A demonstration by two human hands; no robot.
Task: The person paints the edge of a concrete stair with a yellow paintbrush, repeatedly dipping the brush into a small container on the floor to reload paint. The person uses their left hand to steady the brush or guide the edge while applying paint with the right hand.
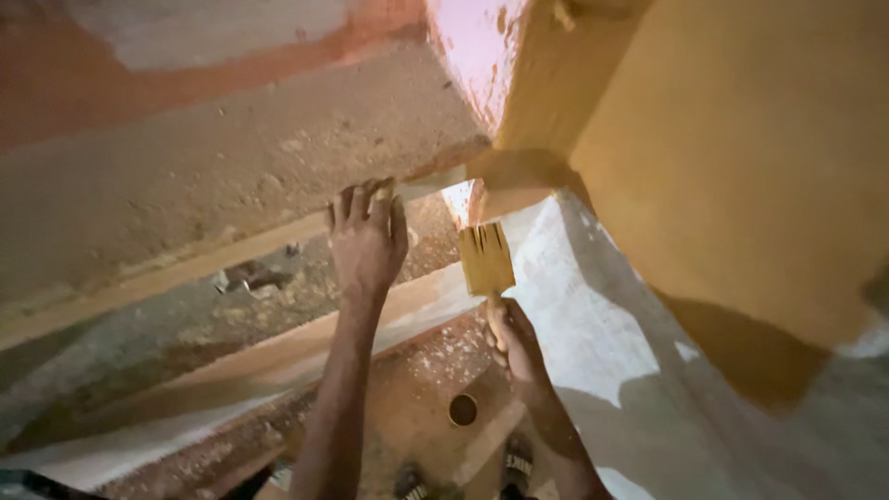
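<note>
Two hands at a stair wall, one bracing, one painting.

Left hand (368, 239) presses flat, fingers spread, against the edge of a rough concrete step (231, 167). Right hand (515, 341) is closed round the handle of a paintbrush (485, 259), bristles up, loaded with ochre, just below the freshly painted ochre wall (741, 157). Far below sits a small round tin (463, 409).
</note>
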